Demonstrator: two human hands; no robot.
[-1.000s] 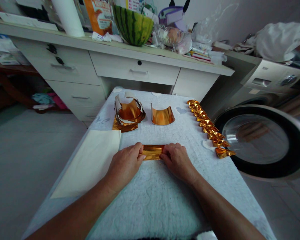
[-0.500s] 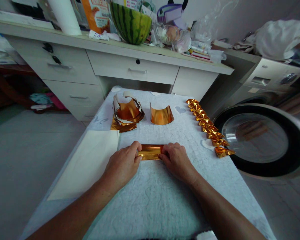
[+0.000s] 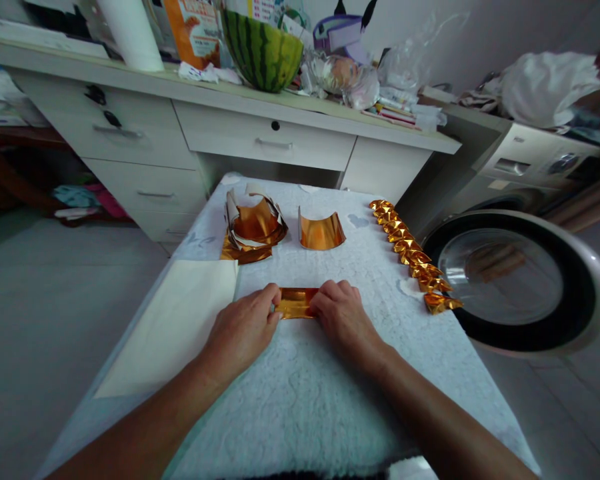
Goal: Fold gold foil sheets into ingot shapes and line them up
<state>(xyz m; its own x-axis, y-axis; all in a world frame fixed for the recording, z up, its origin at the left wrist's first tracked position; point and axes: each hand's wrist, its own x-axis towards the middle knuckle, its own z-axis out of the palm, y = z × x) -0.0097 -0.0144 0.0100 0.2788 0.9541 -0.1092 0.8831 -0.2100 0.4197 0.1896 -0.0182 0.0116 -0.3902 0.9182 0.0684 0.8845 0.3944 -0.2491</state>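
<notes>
A narrow folded strip of gold foil paper (image 3: 296, 303) lies crosswise on the cloth-covered table, between my two hands. My left hand (image 3: 247, 323) pinches its left end between thumb and fingers. At the right end, the fingers of my right hand (image 3: 343, 320) are closed over the foil and hide that edge. Beyond the strip stands a single curved gold sheet (image 3: 323, 231). To its left is a pile of curled gold sheets (image 3: 256, 223). A row of folded gold pieces (image 3: 405, 243) runs down the table's right side.
A pale paper sheet (image 3: 180, 320) lies on the table's left side. Behind the table is a white desk (image 3: 275, 143) with drawers, bearing a cut watermelon (image 3: 263, 50) and plastic bags. An open washing machine door (image 3: 510, 280) stands close to the right edge.
My right hand has shifted slightly left along the foil, so less of the strip shows between my hands. My left hand stays at its end. The view has turned slightly.
</notes>
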